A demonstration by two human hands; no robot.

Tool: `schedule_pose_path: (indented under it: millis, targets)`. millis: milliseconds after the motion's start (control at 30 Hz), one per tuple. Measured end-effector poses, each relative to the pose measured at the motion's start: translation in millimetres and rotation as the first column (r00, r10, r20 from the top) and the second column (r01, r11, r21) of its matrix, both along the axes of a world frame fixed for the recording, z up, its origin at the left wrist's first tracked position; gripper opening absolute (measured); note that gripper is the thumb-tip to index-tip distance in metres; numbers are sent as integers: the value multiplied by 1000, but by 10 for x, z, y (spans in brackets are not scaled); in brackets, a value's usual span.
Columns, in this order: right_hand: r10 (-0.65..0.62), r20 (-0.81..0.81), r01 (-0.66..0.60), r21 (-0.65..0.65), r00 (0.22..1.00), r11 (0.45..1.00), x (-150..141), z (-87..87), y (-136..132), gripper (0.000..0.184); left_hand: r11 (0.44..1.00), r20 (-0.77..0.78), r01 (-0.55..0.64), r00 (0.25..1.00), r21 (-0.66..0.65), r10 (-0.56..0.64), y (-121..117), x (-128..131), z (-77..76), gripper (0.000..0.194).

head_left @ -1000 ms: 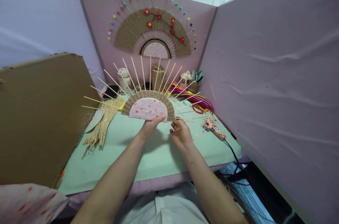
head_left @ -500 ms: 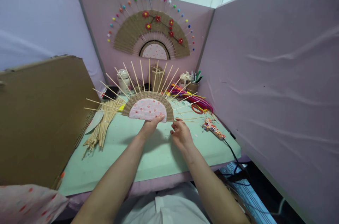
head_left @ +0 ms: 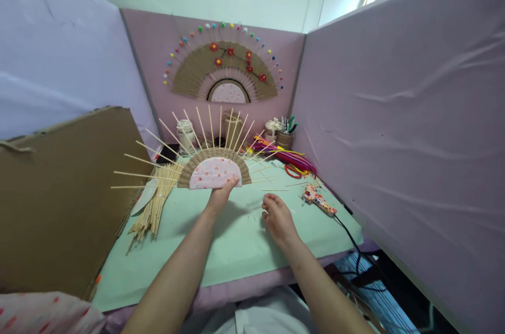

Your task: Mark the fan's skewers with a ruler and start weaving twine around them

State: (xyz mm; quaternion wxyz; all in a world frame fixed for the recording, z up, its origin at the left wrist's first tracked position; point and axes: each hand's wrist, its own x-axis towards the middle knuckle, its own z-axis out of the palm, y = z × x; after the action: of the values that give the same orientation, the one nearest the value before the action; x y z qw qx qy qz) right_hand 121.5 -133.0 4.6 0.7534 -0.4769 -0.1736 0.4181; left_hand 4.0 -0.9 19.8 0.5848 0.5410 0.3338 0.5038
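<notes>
My left hand (head_left: 221, 196) grips a half-round woven fan (head_left: 205, 154) by its lower edge, thumb on the front. The fan has a pink spotted cloth half-circle (head_left: 213, 172) at its centre and a tan woven band around it. Thin wooden sticks (head_left: 210, 126) radiate from the band. Apart from the fan, on its right, my right hand (head_left: 278, 218) hovers over the green tabletop with fingers loosely bent and nothing visible in them. A thin stick (head_left: 275, 190) lies just beyond its fingertips.
Bundled sticks (head_left: 158, 208) lie left beside a cardboard sheet (head_left: 71, 197). At the right rests a flower-patterned glue gun (head_left: 319, 200) with a black cable. Coloured pipe cleaners (head_left: 294, 158), a white jar (head_left: 185, 134) and a pen holder (head_left: 284, 139) stand behind. A larger decorated fan (head_left: 193, 73) hangs on the back panel.
My right hand has come away from the fan's right corner, moving right and down. My left hand keeps hold of the fan, which sits slightly further left. The view has tipped upward.
</notes>
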Motion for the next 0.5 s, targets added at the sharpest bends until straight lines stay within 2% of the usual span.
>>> schedule_pose_path:
  millis: [133,233,300,367,433,467,500]
  targets:
    - [2,286,-14,40,958,999,8,-50,-95,21,989,-128,-119,983,83,129,42,-65,232,40]
    - [-2,358,-32,91,934,995,-45,54,-145,23,942,-269,-187,926,280,264,40,-97,484,36]
    - [49,377,-105,128,925,986,-106,173,-157,26,851,-353,-220,839,477,414,-5,-106,649,33]
    - [119,384,-198,172,916,965,-181,300,-138,23,760,-384,-238,749,605,540,-82,-92,762,38]
    - [160,337,-246,231,928,941,-261,406,-79,33,636,-420,-237,578,734,700,-168,-48,787,45]
    - [168,277,-242,262,946,934,-299,443,-34,42,593,-429,-219,506,775,748,-205,-14,763,46]
    - [171,190,-221,286,967,932,-333,466,20,46,573,-440,-195,464,796,769,-234,25,718,46]
